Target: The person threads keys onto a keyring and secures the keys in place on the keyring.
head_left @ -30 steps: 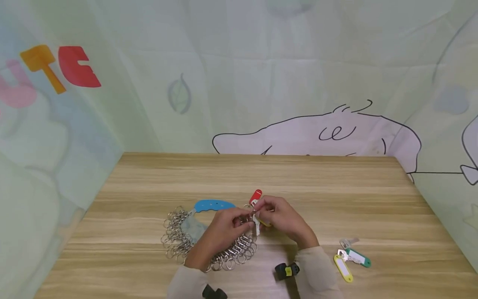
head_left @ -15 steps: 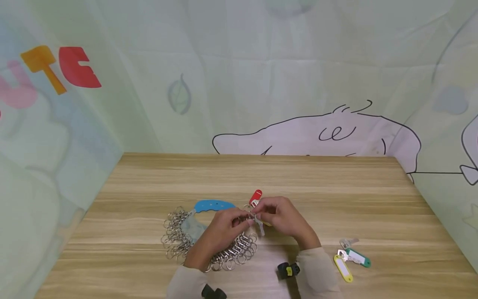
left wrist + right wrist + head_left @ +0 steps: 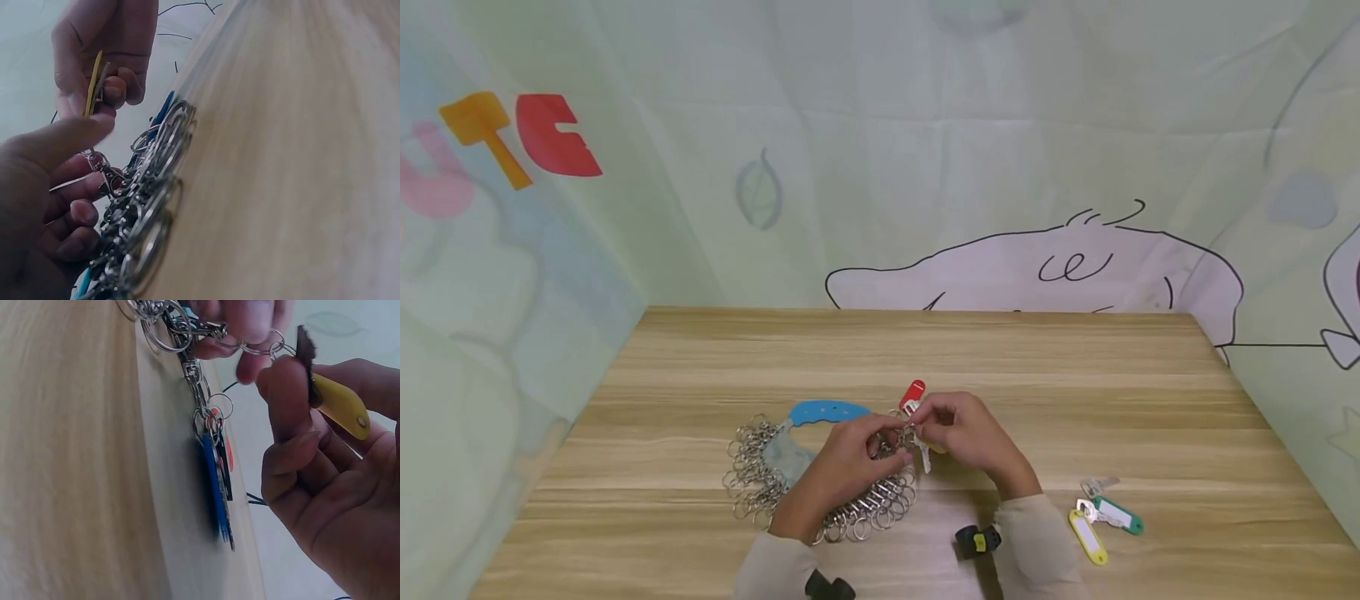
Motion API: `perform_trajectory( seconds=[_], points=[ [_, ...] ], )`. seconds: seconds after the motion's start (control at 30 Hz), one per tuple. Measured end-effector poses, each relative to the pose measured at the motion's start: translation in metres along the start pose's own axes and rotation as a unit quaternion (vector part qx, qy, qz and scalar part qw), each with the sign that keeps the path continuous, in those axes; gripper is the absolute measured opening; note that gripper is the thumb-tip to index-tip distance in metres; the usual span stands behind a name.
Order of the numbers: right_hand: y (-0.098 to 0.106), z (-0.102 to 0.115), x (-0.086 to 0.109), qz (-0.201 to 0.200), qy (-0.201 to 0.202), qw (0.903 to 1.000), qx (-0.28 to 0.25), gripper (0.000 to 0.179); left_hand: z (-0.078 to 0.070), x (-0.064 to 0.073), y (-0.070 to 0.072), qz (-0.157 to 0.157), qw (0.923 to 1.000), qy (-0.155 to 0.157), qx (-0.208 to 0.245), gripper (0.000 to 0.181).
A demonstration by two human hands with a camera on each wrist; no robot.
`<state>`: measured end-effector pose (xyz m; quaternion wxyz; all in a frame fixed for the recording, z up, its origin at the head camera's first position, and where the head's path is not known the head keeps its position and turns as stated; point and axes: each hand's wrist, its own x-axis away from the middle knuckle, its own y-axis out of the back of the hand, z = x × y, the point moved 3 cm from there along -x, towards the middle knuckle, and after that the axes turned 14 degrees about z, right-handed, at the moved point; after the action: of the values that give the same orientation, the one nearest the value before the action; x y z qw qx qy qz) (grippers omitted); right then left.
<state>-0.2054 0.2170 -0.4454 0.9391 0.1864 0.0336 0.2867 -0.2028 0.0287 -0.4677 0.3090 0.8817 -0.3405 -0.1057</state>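
Note:
In the head view my left hand (image 3: 850,458) reaches over a ring holder with a blue handle (image 3: 829,412) and many metal split rings (image 3: 868,508). Its fingers hold one split ring with a swivel clasp (image 3: 109,178), seen in the left wrist view. My right hand (image 3: 966,429) faces it, thumb and forefinger pinching a key (image 3: 926,458) with a yellow tag (image 3: 344,409) by their small ring (image 3: 278,350). That small ring touches the split ring at the left fingertips. Whether the two are linked cannot be made out.
A red tag (image 3: 913,392) with a key lies just beyond the hands. To the right on the wooden table (image 3: 775,350) lie a yellow tag (image 3: 1087,537), a green tag (image 3: 1118,515) and keys (image 3: 1099,486). A printed cloth hangs behind the table.
The key at the right fingertips has swung from hanging straight to a slight tilt rightward. My left thumb and forefinger have parted a little, showing more of the ring. Both wrists stay nearly in place.

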Motion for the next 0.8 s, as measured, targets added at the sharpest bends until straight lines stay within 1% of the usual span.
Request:
perform_trajectory(
  seconds=[0.1, 0.2, 0.27, 0.4, 0.57, 0.67, 0.8],
  points=[
    [-0.0004, -0.001, -0.0007, -0.003, -0.004, 0.9998, -0.017, 0.015, -0.0004, 0.0005, 0.0005, -0.01, 0.9999, -0.001, 0.012, 0.032],
    [-0.0006, -0.002, -0.0011, -0.002, -0.002, 0.9996, -0.029, 0.016, -0.0006, 0.0006, 0.0005, -0.017, 0.9998, -0.002, 0.009, 0.023],
    [-0.0005, -0.0024, -0.001, 0.002, 0.001, 0.9995, -0.032, 0.016, -0.0004, 0.0006, 0.0001, -0.017, 0.9998, -0.002, 0.006, 0.019],
    [0.0003, -0.0022, -0.0003, 0.013, 0.008, 0.9997, -0.02, 0.018, 0.0001, 0.0006, -0.001, -0.013, 0.9999, 0.002, 0.002, 0.02],
    [0.0012, -0.0007, 0.0004, 0.027, 0.02, 0.9994, 0.004, 0.02, 0.0006, 0.001, -0.0011, -0.009, 0.9998, 0.009, 0.012, 0.021],
    [0.0003, 0.0008, -0.0001, 0.035, 0.03, 0.9989, 0.011, 0.019, 0.0001, 0.0013, -0.0005, -0.008, 0.9998, 0.012, 0.012, 0.019],
    [-0.0014, 0.0014, -0.0016, 0.029, 0.042, 0.9985, 0.022, 0.02, -0.0004, 0.0005, -0.0008, -0.007, 0.9999, 0.013, -0.006, 0.019]
  ],
)
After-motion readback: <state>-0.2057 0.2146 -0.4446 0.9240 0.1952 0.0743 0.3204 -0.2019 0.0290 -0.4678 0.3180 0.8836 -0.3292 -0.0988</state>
